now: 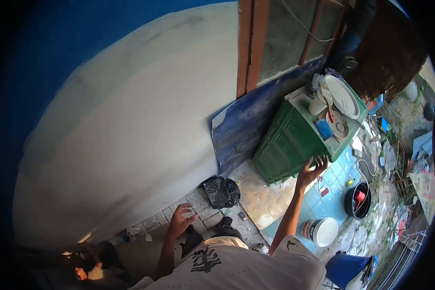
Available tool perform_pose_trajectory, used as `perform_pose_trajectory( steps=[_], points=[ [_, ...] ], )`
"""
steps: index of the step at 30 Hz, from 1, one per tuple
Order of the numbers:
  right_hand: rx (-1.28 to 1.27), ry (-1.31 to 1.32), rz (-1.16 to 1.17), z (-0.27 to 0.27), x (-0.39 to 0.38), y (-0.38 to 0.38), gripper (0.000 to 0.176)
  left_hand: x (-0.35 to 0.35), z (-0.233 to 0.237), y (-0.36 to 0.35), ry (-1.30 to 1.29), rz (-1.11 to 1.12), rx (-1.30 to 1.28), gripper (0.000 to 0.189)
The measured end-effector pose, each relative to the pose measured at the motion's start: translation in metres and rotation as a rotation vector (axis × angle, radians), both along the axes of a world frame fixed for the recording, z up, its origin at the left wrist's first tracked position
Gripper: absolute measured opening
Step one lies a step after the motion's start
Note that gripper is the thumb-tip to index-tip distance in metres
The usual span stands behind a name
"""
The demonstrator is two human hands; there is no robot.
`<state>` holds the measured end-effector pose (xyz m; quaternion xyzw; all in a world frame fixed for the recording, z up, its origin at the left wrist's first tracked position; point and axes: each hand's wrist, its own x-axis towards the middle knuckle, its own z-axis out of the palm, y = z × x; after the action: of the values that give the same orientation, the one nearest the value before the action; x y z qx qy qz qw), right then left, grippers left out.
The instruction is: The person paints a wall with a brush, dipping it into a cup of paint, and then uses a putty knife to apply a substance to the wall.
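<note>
My left hand is raised in front of the white-painted part of the wall, its fingers apart and curved, with nothing in them. To the right, my right hand reaches toward the green cabinet, fingers spread and empty; whether it touches the cabinet edge cannot be told. On the cabinet top stand a blue container, a white cup, a round lid and a red-handled brush. A black plastic bag lies on the paving between my hands.
A white bucket and a black tub with a red scoop stand on the floor at right. Below them is a blue chair-like object. A blue sheet leans on the wall. Another person is at lower left.
</note>
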<state>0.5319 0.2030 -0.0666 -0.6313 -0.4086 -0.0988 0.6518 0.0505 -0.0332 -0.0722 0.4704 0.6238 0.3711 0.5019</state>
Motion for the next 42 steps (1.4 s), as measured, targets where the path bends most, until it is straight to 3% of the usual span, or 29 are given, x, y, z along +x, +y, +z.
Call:
perform_pose_trajectory(
  steps=[6,10,12,18,24,26,27,31,37,42],
  points=[
    [-0.267,0.052,0.278,-0.082,-0.046,-0.061,0.015,-0.007,-0.011,-0.004,-0.047,0.143,0.054,0.054],
    [-0.539,0.167,0.508,-0.142,-0.089,-0.084,0.017,-0.019,-0.051,-0.022,-0.083,0.271,0.084,0.049],
    [-0.586,0.096,0.655,-0.160,-0.116,-0.097,0.023,-0.025,-0.071,-0.035,-0.043,0.259,0.039,0.049],
    [-0.801,-0.004,1.083,-0.182,-0.170,-0.131,0.025,-0.017,-0.062,-0.060,-0.208,0.430,-0.072,0.046],
    [-0.829,-0.108,1.273,-0.167,-0.187,-0.128,0.026,-0.013,-0.065,-0.051,-0.193,0.374,-0.037,0.045],
    [-0.817,0.053,1.306,-0.155,-0.189,-0.122,0.025,-0.015,-0.062,-0.042,-0.216,0.370,-0.053,0.045],
    [-0.893,0.122,1.361,-0.152,-0.187,-0.116,0.033,-0.017,-0.062,-0.037,-0.214,0.333,-0.001,0.045],
    [-0.866,0.199,1.489,-0.128,-0.195,-0.094,0.045,-0.020,-0.056,-0.025,-0.186,0.304,0.123,0.045],
    [-0.780,0.203,1.539,-0.057,-0.239,-0.080,0.034,-0.026,-0.021,-0.021,-0.187,0.309,0.259,0.040],
    [-0.694,0.164,1.508,-0.046,-0.277,-0.080,0.021,-0.056,-0.006,-0.029,-0.023,0.272,0.311,0.039]
  ],
)
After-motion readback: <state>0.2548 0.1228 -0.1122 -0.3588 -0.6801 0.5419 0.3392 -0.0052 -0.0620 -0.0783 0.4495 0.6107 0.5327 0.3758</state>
